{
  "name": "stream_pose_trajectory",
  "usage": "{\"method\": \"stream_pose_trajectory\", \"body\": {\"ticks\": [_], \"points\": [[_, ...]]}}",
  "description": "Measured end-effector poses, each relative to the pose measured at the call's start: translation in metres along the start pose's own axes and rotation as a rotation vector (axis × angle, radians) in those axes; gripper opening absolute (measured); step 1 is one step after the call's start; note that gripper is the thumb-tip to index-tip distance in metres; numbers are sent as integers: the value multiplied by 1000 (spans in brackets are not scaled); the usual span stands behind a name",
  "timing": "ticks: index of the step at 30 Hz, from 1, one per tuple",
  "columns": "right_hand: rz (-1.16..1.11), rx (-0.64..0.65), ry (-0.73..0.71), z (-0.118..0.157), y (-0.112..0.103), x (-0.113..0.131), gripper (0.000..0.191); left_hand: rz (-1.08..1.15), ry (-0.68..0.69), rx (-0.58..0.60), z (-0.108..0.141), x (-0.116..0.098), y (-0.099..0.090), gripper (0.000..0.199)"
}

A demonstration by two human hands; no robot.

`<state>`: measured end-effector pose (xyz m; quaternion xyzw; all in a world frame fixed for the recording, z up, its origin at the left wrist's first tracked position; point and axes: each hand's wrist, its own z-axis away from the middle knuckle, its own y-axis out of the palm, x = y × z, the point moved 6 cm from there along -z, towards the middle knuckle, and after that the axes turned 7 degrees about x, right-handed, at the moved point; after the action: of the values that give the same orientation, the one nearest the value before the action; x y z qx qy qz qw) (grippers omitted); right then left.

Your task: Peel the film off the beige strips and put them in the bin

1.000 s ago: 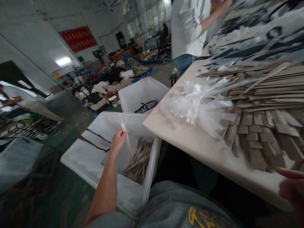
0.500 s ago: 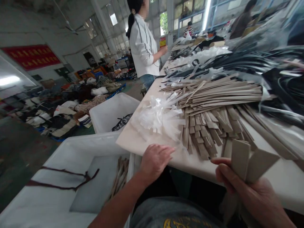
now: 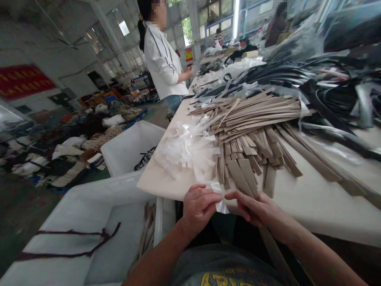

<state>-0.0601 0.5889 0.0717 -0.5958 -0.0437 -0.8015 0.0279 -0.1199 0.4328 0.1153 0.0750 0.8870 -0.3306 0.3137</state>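
Note:
At the front edge of the table (image 3: 166, 186), my left hand (image 3: 198, 206) pinches a clear plastic strip (image 3: 222, 203). Just right of it, my right hand (image 3: 253, 208) is closed around beige strips (image 3: 242, 174), whose upper ends point up over the table and whose lower ends hang toward my lap. The fingertips of both hands nearly meet at the plastic strip. Beyond my left hand lies a heap of clear plastic strips (image 3: 190, 147). Many cut beige strips (image 3: 262, 115) are piled behind my right hand.
White bins (image 3: 104, 194) stand left of the table, one holding beige strips and a dark cord. A person in a white jacket (image 3: 163, 59) stands at the table's far left side. Black strips (image 3: 276, 75) cover the back right. Bundles lie on the floor at left.
My right hand has moved left with the beige strips, close to my left hand. My left hand has taken hold of a clear plastic strip. The view has shifted to the right.

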Motion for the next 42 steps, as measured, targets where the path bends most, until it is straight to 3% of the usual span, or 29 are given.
{"method": "stream_pose_trajectory", "body": {"ticks": [3, 6, 9, 12, 14, 18, 21, 23, 26, 29, 33, 36, 42], "points": [[20, 54, -19, -20, 17, 5, 57, -54, 81, -25, 12, -9, 1, 25], [36, -4, -52, -31, 23, 12, 50, -19, 41, 21, 24, -9, 6, 23], [100, -90, -81, -31, 19, 19, 42, 255, -229, -7, 37, 3, 5, 22], [194, -151, -100, -25, 13, 23, 36, 682, -630, -73, 50, 20, 14, 44], [264, -169, -119, -22, 11, 25, 34, 849, -799, 8, 51, 23, 26, 47], [389, -186, -153, -17, 13, 31, 33, 860, -850, 244, 42, 19, 40, 31], [438, -162, -175, -11, 13, 37, 33, 847, -821, 275, 37, 18, 42, 26], [458, -141, -197, -4, 11, 39, 33, 919, -840, 223, 35, 19, 42, 24], [470, -127, -204, 12, 3, 32, 43, 1102, -927, 44, 33, 23, 44, 22], [394, -147, -139, 28, -6, 9, 52, 1289, -976, -159, 29, 26, 48, 26], [296, -248, -104, 47, -15, -19, 48, 1459, -1013, -351, 24, 29, 53, 28], [396, -345, -227, 60, -15, -19, 35, 1495, -1039, -398, 22, 30, 54, 25], [809, -429, -576, 76, -2, 11, 9, 1483, -993, -384, 14, 25, 54, 26]]}}
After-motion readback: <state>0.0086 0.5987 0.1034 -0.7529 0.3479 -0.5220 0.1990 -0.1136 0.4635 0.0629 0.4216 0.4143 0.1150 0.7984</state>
